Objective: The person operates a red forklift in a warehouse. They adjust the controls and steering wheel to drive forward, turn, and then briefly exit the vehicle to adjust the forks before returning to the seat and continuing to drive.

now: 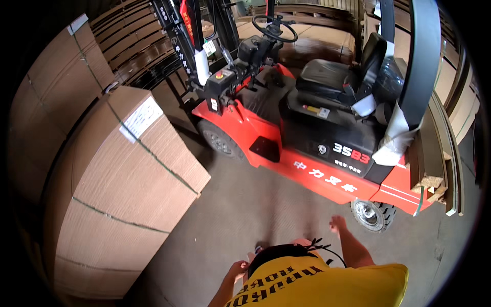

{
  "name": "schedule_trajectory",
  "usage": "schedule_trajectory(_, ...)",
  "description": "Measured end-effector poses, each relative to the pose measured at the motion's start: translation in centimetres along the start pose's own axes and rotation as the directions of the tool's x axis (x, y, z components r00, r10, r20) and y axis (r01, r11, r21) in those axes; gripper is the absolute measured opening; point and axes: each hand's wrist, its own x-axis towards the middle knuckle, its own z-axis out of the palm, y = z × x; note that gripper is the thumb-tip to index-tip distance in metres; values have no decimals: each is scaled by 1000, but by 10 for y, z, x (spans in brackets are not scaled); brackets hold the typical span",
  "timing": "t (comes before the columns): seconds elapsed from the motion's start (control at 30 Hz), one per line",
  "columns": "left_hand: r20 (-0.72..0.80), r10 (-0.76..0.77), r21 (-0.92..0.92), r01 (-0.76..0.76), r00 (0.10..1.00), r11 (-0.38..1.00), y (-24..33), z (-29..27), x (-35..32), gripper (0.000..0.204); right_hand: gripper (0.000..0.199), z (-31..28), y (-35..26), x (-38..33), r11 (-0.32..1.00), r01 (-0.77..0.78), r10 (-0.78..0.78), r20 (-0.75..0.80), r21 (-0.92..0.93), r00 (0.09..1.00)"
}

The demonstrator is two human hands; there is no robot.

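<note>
My left hand (238, 269) hangs low beside my body, close to my dark clothing. Its fingers look curled, and nothing can be seen in them. Out in front and to the right is my right hand (337, 224), loosely closed with no object visible in it. Nearest to that hand stands a red and black forklift (327, 176), its small rear wheel (369, 215) just beyond my fingers, apart from them. The forklift's black seat (327, 77) and steering wheel (274, 28) show farther off. Neither hand touches the vehicle.
On the left rises a tall strapped stack of brown boards (128, 189) with a white label (141, 119). More stacked boards (130, 36) stand behind the forklift. Long panels (442, 148) lean at the right behind it. Grey concrete floor (230, 199) lies between.
</note>
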Motion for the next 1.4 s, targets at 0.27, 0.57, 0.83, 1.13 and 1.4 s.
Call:
schedule_trajectory(0.27, 297, -73, -130, 116, 952, 985, 114, -134, 75, 19, 21, 83, -6, -42, 799, -462, 489, -32, -385, 872)
schedule_trajectory(0.57, 134, -105, -212, 132, 985, 968, 261, -181, 182, 18, 24, 269, -380, 97, 474, 852, -824, 231, -221, 518)
schedule_trajectory(0.83, 156, 485, 742, -426, 861, 518, 611, -247, 178, 53, 40, 327, -691, 138, 85, 522, -994, -38, -849, 101)
schedule_trajectory(1.13, -534, 732, 633, -774, -422, 16, 1116, -379, 138, 78, 65, 346, -692, 157, 216, 311, -848, -20, -926, 530)
schedule_trajectory(1.4, -573, 813, 14, -993, -101, -114, 1236, -402, 129, 30, 60, 341, -694, 131, 265, 253, -818, -78, -930, 569)
